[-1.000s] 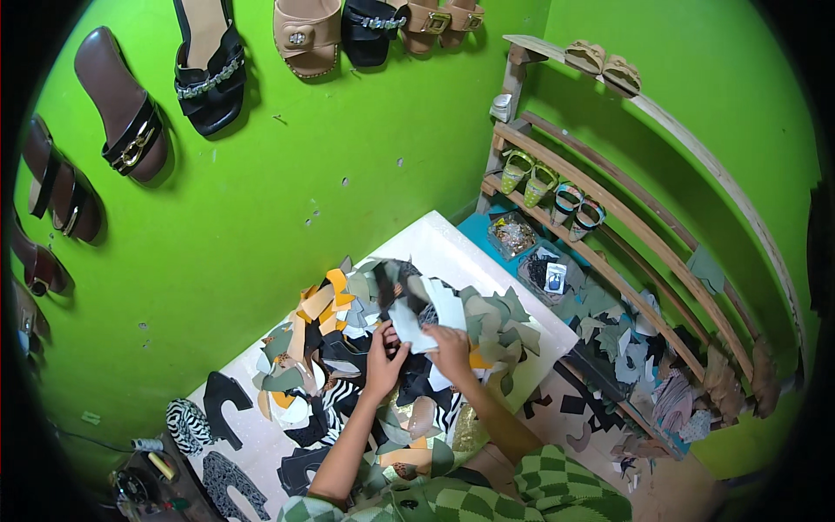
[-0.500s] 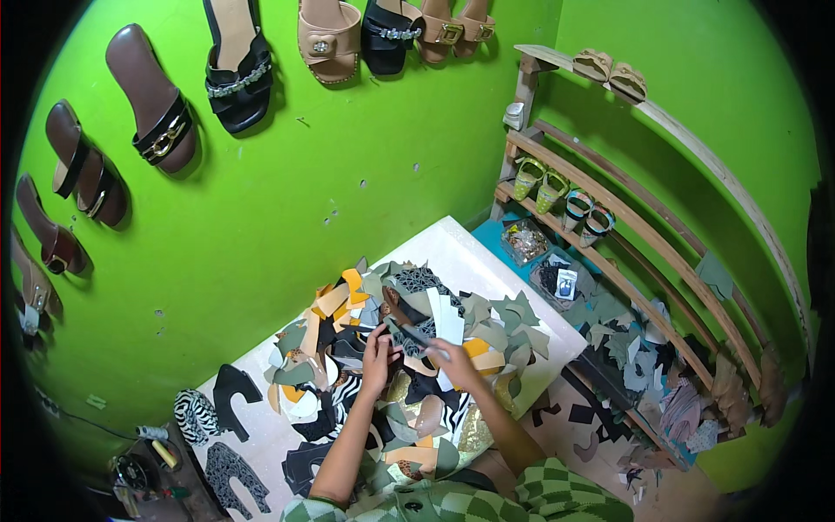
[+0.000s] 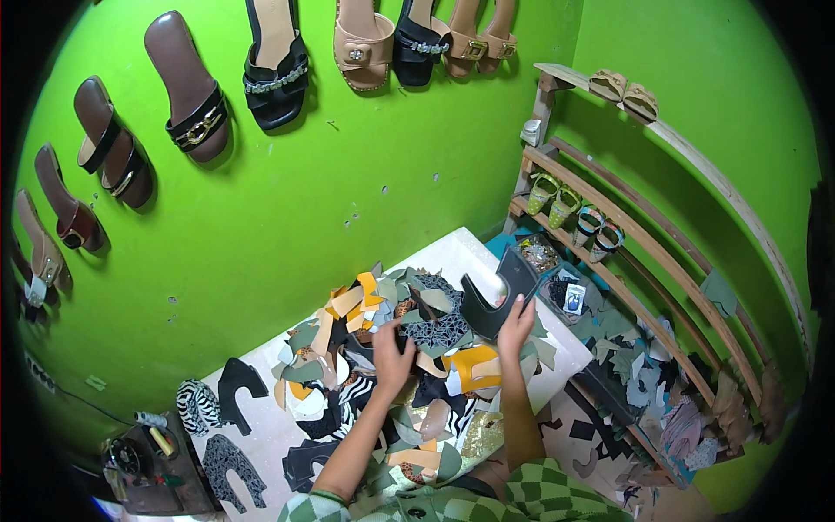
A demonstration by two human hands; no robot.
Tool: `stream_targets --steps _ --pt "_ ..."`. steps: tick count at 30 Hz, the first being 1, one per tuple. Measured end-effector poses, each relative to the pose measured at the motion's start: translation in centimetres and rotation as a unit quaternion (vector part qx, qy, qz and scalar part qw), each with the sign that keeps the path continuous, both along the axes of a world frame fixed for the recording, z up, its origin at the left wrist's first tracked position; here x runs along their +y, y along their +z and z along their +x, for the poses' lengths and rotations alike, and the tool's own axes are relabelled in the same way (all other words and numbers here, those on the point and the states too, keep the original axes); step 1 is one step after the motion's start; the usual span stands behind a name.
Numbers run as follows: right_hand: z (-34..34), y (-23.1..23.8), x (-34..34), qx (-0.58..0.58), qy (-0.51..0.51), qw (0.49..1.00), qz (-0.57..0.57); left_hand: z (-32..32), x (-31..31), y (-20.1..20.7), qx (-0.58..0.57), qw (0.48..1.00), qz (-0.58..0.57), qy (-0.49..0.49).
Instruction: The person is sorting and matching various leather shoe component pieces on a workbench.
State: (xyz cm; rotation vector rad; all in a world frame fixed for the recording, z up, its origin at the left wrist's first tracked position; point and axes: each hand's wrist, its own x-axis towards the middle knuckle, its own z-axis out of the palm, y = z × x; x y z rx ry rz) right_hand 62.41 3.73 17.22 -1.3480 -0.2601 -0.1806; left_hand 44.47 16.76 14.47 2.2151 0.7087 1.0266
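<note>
My right hand (image 3: 517,328) grips a large black U-shaped cut piece (image 3: 519,277), tilted up over the right part of the table. It looks like a shoe-upper cutout with a smooth surface. My left hand (image 3: 394,355) is over the pile of scraps (image 3: 348,346), its thumb and bent fingers apart. Beside its fingertips lies a grey-and-black patterned piece (image 3: 435,332). Dark material shows between thumb and fingers, and I cannot tell whether they touch it. Orange (image 3: 477,369), tan, green and zebra-striped scraps lie around both hands.
On the white table's (image 3: 261,352) left side lie a black U-shaped piece (image 3: 239,391), a patterned one (image 3: 233,470) and a zebra-print bundle (image 3: 198,407). A wooden rack (image 3: 609,196) with shoes stands right. Sandals (image 3: 198,122) hang on the green wall. A sewing machine (image 3: 130,457) is lower left.
My hands, close together over the pile before, have moved apart. The right hand has gone right and now holds up the black U-shaped piece. The whole view has shifted slightly.
</note>
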Motion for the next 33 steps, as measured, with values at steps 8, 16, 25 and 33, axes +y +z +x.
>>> stream_targets --steps 8,16,25,33 --pt "-3.0 -1.8 3.8 0.098 0.445 0.88 -0.131 2.0 2.2 -5.0 -0.128 0.919 -0.346 -0.139" --pt "-5.4 -7.1 3.3 0.083 0.569 0.773 -0.268 -0.6 2.4 -4.9 -0.094 0.818 -0.542 -0.167" --pt "7.0 -11.0 5.6 -0.062 0.123 0.897 -0.421 -4.6 3.4 -6.3 -0.332 0.634 -0.678 -0.167" --pt "5.7 -7.7 2.5 -0.107 0.105 0.923 -0.354 -14.0 5.4 -4.5 -0.569 0.364 -0.706 -0.214"
